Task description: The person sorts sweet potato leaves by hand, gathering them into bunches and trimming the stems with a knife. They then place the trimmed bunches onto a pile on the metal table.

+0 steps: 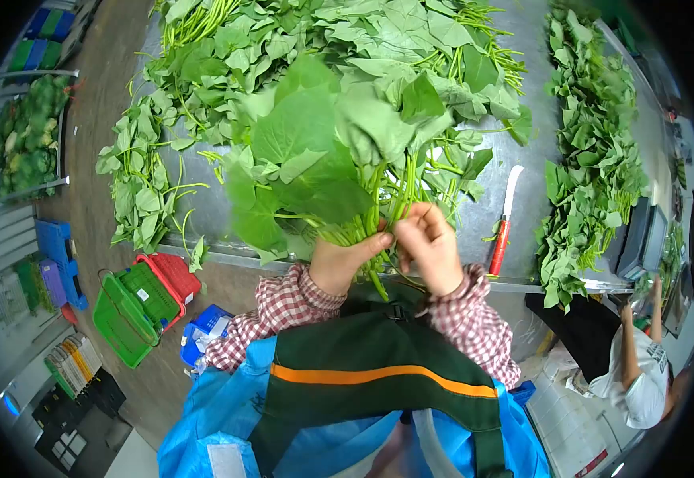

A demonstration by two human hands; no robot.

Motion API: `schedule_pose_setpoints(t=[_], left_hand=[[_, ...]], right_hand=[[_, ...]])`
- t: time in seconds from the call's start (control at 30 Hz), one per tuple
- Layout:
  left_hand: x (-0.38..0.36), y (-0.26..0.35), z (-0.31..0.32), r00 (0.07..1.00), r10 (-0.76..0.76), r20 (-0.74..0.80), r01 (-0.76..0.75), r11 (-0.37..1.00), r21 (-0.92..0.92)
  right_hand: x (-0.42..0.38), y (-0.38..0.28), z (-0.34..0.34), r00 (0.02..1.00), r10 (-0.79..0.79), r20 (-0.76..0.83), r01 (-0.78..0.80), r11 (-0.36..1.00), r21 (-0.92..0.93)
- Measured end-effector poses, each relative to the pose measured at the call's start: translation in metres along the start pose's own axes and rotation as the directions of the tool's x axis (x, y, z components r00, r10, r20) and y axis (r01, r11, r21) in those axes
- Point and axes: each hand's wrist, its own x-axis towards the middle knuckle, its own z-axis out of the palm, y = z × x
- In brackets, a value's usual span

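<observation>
A bunch of leafy greens point(307, 151), looking like sweet potato leaves, stands up from my left hand point(339, 261), whose fingers and thumb are wrapped round the stems. Against the right side of the same stems, my right hand point(430, 247) has its fingers curled and pinched on a few of them. Cut stem ends poke out below both hands. Behind the bunch, a large heap of the same greens point(235, 48) covers much of the metal table point(514, 143). To the right of my right hand lies a knife point(502, 235) with a red handle and its blade pointing away.
A long row of greens point(586, 159) lies along the table's right side. Green and red baskets point(136, 311) and a blue container point(203, 331) stand on the floor at left. Another person point(637, 366) is at the far right. A rack of vegetables point(32, 135) stands far left.
</observation>
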Motion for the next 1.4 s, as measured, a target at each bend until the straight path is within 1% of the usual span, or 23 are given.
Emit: schedule_pose_setpoints(t=[0.17,0.2,0.23,0.3,0.37,0.43,0.47,0.5,0.6,0.63,0.67,0.77,0.83,0.93,1.0,1.03,1.07,1.13,1.2,1.23,1.33,1.37,1.4], left_hand=[[-0.002,0.007,-0.001,0.993,-0.026,-0.112,0.017,0.996,-0.084],[-0.001,0.008,0.001,0.989,-0.028,-0.147,0.009,0.992,-0.126],[0.002,0.011,0.0,0.99,-0.051,-0.135,0.025,0.982,-0.187],[0.009,0.023,-0.012,0.989,-0.101,-0.108,0.064,0.95,-0.305],[0.005,0.039,-0.03,0.965,-0.2,-0.171,0.133,0.931,-0.339],[-0.003,0.056,-0.039,0.991,-0.022,-0.136,-0.025,0.942,-0.336],[-0.004,0.056,-0.036,0.992,-0.019,-0.127,-0.014,0.967,-0.253],[-0.005,0.056,-0.034,0.993,-0.011,-0.12,-0.01,0.986,-0.167],[-0.009,0.045,-0.019,0.994,0.001,-0.108,-0.005,0.999,-0.033],[-0.008,0.038,-0.013,0.996,0.021,-0.088,-0.026,0.998,-0.055],[-0.007,0.034,-0.012,0.983,0.044,-0.176,-0.065,0.991,-0.116],[-0.011,0.042,-0.03,0.988,-0.021,-0.153,-0.006,0.984,-0.179],[-0.013,0.054,-0.051,0.988,-0.033,-0.153,0.011,0.989,-0.146],[-0.01,0.055,-0.075,0.939,0.25,-0.236,-0.13,0.894,0.429],[-0.009,0.051,-0.082,0.905,0.392,-0.162,-0.149,0.652,0.744],[-0.007,0.037,-0.079,0.882,0.434,-0.183,-0.186,0.678,0.711],[-0.01,0.022,-0.071,0.941,0.233,-0.245,-0.171,0.953,0.249],[-0.001,-0.027,-0.079,0.948,0.143,-0.283,-0.144,0.989,0.019],[-0.002,-0.041,-0.085,0.956,0.06,-0.287,-0.069,0.997,-0.019],[-0.007,-0.016,-0.065,0.956,-0.117,-0.267,0.086,0.988,-0.127],[-0.008,-0.013,-0.075,0.967,-0.173,-0.187,0.148,0.979,-0.142],[-0.006,-0.013,-0.075,0.975,-0.161,-0.151,0.153,0.986,-0.061],[-0.002,-0.014,-0.075,0.975,-0.176,-0.134,0.167,0.983,-0.077]], right_hand=[[-0.014,0.005,0.022,0.978,-0.124,-0.17,0.115,0.991,-0.063],[-0.02,0.004,0.021,0.974,-0.18,-0.141,0.144,0.962,-0.23],[-0.022,0.006,0.012,0.69,-0.669,0.276,0.61,0.332,-0.72],[-0.031,-0.004,0.008,0.508,-0.625,0.593,0.85,0.249,-0.465],[-0.035,0.0,0.002,0.69,-0.444,0.572,0.723,0.386,-0.573],[-0.021,0.015,-0.03,0.879,-0.212,0.427,0.477,0.413,-0.776],[-0.009,0.029,-0.047,0.93,-0.262,0.259,0.344,0.366,-0.865],[-0.001,0.014,-0.039,0.982,-0.137,0.127,0.182,0.547,-0.817],[0.013,-0.006,0.018,0.981,-0.035,0.19,0.078,0.972,-0.221],[0.016,-0.007,0.033,0.985,0.022,0.173,-0.018,0.999,-0.03],[0.016,0.003,0.038,0.999,0.031,-0.02,-0.028,0.99,0.135],[0.024,0.014,-0.001,0.981,0.072,-0.182,0.031,0.862,0.507],[0.033,-0.003,-0.025,0.892,-0.087,-0.444,0.238,0.925,0.295],[0.025,-0.017,-0.025,0.897,-0.291,-0.331,0.199,0.937,-0.286],[0.025,0.001,0.003,0.945,-0.251,-0.207,0.182,0.935,-0.304],[0.023,0.007,0.019,0.901,-0.423,-0.099,0.315,0.793,-0.521],[0.022,0.013,0.038,0.916,-0.4,-0.025,0.325,0.779,-0.537],[0.02,0.041,0.052,0.89,-0.384,0.245,0.451,0.672,-0.587],[0.02,0.043,0.039,0.897,-0.406,0.177,0.43,0.702,-0.568],[0.021,0.04,0.026,0.897,-0.418,0.142,0.421,0.711,-0.564],[0.033,0.04,-0.028,0.909,-0.417,-0.007,0.242,0.541,-0.805],[0.043,0.059,-0.046,0.935,-0.349,-0.066,0.186,0.639,-0.746],[0.043,0.048,-0.039,0.987,-0.055,-0.148,-0.044,0.805,-0.591]])
